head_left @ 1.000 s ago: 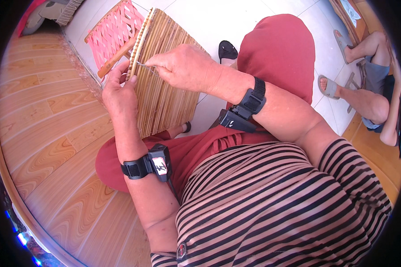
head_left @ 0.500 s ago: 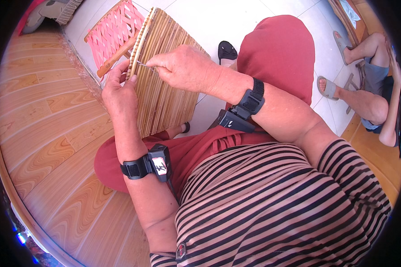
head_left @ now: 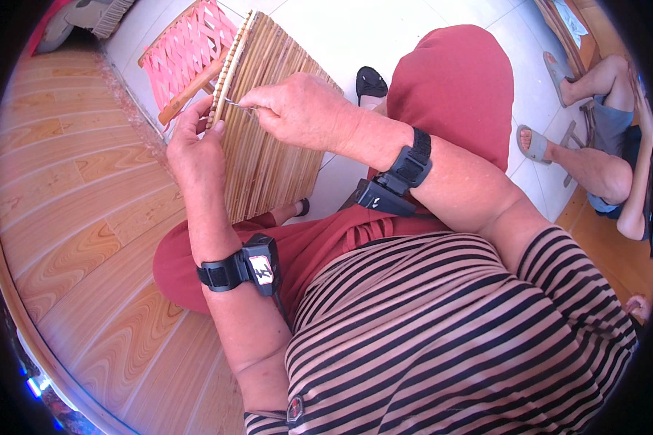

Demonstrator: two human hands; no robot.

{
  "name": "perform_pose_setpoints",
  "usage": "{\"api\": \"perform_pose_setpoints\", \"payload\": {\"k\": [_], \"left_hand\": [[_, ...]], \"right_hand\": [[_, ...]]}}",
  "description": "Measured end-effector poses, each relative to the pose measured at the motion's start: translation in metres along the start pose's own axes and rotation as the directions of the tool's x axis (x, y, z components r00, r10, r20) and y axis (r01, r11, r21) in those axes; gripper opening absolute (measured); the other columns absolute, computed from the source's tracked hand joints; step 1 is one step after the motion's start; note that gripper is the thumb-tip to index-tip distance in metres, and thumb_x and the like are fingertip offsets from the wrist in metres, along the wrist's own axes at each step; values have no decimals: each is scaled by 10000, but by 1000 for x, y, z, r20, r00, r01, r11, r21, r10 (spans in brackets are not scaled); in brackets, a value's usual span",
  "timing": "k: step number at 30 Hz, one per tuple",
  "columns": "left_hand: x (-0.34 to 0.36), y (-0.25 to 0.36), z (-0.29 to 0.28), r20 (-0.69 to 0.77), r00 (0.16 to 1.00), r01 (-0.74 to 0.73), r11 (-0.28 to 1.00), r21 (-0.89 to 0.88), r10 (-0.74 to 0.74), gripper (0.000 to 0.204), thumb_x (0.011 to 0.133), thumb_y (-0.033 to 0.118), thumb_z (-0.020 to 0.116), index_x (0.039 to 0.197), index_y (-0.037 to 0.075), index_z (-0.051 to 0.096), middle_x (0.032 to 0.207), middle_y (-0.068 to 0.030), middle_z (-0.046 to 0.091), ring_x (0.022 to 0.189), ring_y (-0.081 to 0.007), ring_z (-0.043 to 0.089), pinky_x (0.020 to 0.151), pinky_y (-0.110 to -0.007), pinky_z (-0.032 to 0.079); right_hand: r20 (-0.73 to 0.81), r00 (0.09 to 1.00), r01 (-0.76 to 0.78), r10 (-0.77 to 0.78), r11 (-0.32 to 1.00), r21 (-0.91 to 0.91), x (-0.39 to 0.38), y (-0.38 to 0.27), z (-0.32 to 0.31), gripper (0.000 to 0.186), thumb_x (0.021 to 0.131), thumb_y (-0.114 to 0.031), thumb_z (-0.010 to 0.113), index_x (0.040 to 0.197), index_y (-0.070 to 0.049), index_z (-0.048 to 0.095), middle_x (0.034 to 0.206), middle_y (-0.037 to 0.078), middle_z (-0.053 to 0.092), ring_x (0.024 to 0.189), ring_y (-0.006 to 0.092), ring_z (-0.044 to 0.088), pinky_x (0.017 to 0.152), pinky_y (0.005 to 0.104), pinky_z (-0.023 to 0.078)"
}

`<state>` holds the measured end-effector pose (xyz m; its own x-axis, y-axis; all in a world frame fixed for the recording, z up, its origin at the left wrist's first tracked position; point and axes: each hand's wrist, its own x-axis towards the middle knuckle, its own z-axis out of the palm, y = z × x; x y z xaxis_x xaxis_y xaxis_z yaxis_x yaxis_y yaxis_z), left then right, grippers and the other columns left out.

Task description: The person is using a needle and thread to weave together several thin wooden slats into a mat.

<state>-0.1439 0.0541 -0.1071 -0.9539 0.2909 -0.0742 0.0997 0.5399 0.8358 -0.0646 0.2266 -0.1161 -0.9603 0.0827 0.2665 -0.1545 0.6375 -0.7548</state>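
Observation:
A panel of thin straw-coloured stalks [head_left: 265, 174], laid side by side, stands tilted over my lap. A pale, beaded-looking band [head_left: 230, 69] runs along its left edge. My left hand [head_left: 199, 148] grips that edge, with the thumb on the near face and the fingers partly hidden behind. Pinched in my right hand [head_left: 301, 109] is a thin silvery needle-like tool [head_left: 236, 106], its tip against the stalks beside the edge band. Whether a thread runs from it is too small to tell.
A small stool with woven pink straps [head_left: 185, 51] stands behind the panel. To the left lies a wood-patterned surface [head_left: 87, 210] with a raised border. Another person's legs [head_left: 595, 170] show at the right, on a pale tiled floor [head_left: 428, 14].
Both my hands and the panel stay almost in place, with only a very slight shift. Another person's fingers have come into view at the lower right rim.

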Motion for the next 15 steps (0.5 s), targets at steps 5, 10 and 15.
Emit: {"api": "perform_pose_setpoints", "payload": {"k": [5,10,15], "left_hand": [[0,-2,0,-10,1000,-18,999,27,18,373,786,-82,644,1137,44,660,996,-53,668,877,-141,627,805,-287,505],[0,-4,0,-5,1000,-10,1000,-20,10,381,787,-79,642,1146,45,659,1006,-55,671,878,-141,629,808,-288,509],[0,-1,0,-9,1000,-1,1000,-6,1,377,793,-79,638,1147,48,660,997,-50,677,879,-138,630,809,-288,508]], "right_hand": [[26,999,-22,21,1000,7,0,0,1,206,846,-157,562,986,-114,707,668,153,638,641,317,658,612,417,535],[15,1000,-23,23,1000,15,0,0,3,206,843,-153,561,982,-108,706,666,157,635,642,320,656,617,420,535],[7,1000,-16,16,1000,3,0,1,2,205,842,-149,560,980,-111,707,660,156,633,640,323,653,622,423,538]]}}
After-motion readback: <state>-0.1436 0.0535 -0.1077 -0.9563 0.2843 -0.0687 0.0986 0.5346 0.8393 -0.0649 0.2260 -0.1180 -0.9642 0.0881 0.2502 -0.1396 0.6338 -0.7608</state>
